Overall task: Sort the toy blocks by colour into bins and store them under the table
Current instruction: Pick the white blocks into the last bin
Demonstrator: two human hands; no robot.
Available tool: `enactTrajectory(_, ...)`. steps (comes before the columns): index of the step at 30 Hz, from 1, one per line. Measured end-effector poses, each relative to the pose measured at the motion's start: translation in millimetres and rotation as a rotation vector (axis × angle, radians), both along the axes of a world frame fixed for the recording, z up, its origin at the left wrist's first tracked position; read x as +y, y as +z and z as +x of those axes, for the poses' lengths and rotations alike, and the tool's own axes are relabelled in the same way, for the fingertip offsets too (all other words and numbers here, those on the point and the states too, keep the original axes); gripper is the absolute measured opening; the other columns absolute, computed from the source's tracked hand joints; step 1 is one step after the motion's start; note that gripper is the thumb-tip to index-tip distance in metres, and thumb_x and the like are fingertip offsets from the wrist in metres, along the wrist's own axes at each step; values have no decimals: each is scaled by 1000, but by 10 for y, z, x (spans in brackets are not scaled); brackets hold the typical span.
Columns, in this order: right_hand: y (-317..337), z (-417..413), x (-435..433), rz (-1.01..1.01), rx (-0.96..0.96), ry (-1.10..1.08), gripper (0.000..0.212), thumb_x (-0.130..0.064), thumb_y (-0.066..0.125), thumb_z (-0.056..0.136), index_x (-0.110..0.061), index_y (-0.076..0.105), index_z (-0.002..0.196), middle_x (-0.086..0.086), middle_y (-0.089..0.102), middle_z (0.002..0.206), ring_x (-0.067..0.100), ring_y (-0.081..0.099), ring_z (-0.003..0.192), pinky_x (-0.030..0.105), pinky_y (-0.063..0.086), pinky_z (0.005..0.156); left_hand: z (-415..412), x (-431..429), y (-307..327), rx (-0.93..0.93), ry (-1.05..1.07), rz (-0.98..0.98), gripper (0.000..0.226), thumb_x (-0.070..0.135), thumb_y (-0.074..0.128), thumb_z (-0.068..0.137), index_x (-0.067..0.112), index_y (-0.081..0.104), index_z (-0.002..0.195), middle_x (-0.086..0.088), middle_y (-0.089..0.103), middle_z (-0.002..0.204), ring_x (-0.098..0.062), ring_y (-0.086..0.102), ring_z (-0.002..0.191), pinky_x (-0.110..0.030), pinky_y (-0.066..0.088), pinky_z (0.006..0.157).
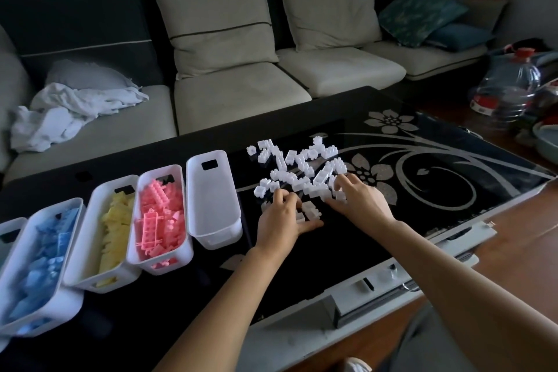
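**White blocks left to bin, three colours done**

The white blocks (302, 166) lie in a loose pile on the black glass surface (332, 251), right of the bins, with both hands at its near edge. Left hand (282, 217): grip half-closed, fingers curled over and thumb underneath, cupping a few white blocks. Right hand (360, 202): fingertips bent down into the pile; I cannot tell if its grip has any block.

Progress, as I judge it: late in sorting. The pink blocks (157, 220) are in the pink bin (188, 246), the yellow blocks (116, 220) in the yellow bin (78, 266) and the blue blocks (45, 257) in the blue bin (68, 305). The empty bin (217, 235) just left of the pile has nothing in it yet. Left to do: fill it with white, then store all bins under the surface.

A further bin (12, 226) is cut off at the left edge, contents unseen. Behind are a sofa (241, 93) with a white cloth (75, 109), and a big water bottle (507, 90) to the right. Nothing blocks the path from the pile to the empty bin.
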State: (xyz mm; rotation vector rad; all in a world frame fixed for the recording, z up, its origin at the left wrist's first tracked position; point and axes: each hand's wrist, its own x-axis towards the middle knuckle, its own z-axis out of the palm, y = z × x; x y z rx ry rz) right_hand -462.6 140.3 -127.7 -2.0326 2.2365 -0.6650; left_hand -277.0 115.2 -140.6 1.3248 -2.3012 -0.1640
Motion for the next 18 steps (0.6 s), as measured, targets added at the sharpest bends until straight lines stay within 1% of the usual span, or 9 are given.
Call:
enactTrajectory(2,12,12,6,-1,23,-12,31,-46,55,88,-18,48,100,-1,57,105,23,59,79,32,43,64,2,-4,-6,13,8,20,62,59,69,70,7,60,101,-2,49,107,-15,58,75,-20,37,59)
enactTrajectory(5,23,11,16,-5,23,2,22,-36,53,90,-16,50,99,-1,59,106,25,60,82,32,43,64,9,-33,-10,15,-3,52,58,59,67,72,7,60,97,-2,47,105,-17,59,78,-20,39,62)
enactTrajectory(8,4,7,23,-24,14,14,18,-34,51,91,-16,50,94,-3,59,102,24,59,81,30,40,62,23,-34,17,8,-16,74,51,54,66,77,7,59,97,-1,47,106,-18,58,80,-21,41,64)
enactTrajectory(10,1,1,21,-28,-23,-4,17,-33,51,91,-16,51,90,-4,59,97,23,57,80,29,36,61,36,0,66,37,-21,96,47,51,68,78,8,58,96,-1,46,106,-19,58,81,-26,47,69)
enactTrajectory(11,7,-6,19,-27,-78,-25,16,-32,53,91,-16,51,88,-3,59,93,22,57,80,29,36,62,43,24,113,62,-26,102,46,49,68,78,8,58,95,-1,45,106,-19,58,81,-28,49,71)
enactTrajectory(12,32,-4,19,-36,-173,-55,16,-32,54,90,-17,52,86,-3,59,88,21,56,78,29,37,62,50,52,185,91,-35,97,45,48,68,79,8,57,94,-1,45,107,-18,58,82,-27,50,72)
enactTrajectory(14,114,-14,12,-56,-476,-126,15,-30,56,88,-17,55,82,-4,58,76,16,54,68,28,39,60,81,92,375,158,-49,68,44,48,68,79,8,57,93,-1,46,110,-14,58,83,-22,48,69)
enactTrajectory(16,245,-4,22,-62,-929,-161,16,-28,57,87,-18,56,76,-3,53,67,12,46,55,25,34,52,168,107,603,240,-35,5,42,46,69,78,8,57,90,-1,46,108,-10,54,79,-18,43,67)
enactTrajectory(18,362,15,39,-4,-1433,-170,14,-24,59,88,-17,58,76,2,51,65,11,42,49,23,29,44,322,80,782,287,30,-55,40,45,70,77,8,58,87,1,44,104,-9,51,76,-17,39,67)
